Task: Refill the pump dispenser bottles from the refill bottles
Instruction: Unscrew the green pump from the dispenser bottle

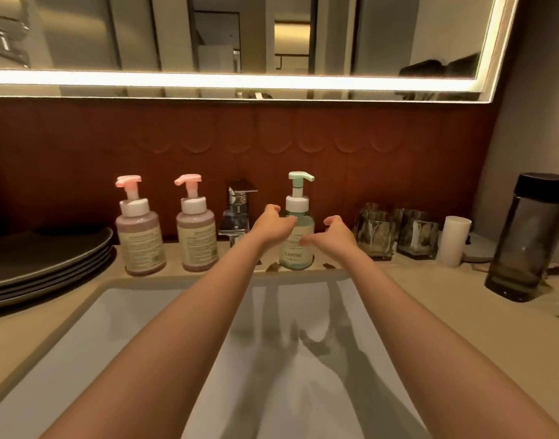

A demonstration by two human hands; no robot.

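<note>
A green pump bottle (298, 213) with a mint pump head stands on the counter behind the sink, right of the tap. My left hand (273, 224) is at its left side and my right hand (337, 234) at its right side, both with curled, spread fingers. The left fingertips look close to or touching the bottle; the right hand is just apart from it. Neither hand grips anything. Two pink pump bottles (138, 229) (196, 228) stand left of the tap, upright with their pumps on.
A chrome tap (237, 213) rises between the pink and green bottles. Stacked dark plates (46, 258) lie at far left. Two glass tumblers (395, 232), a white cup (455, 240) and a tall dark container (525, 236) stand at right. The sink basin (145, 327) fills the foreground.
</note>
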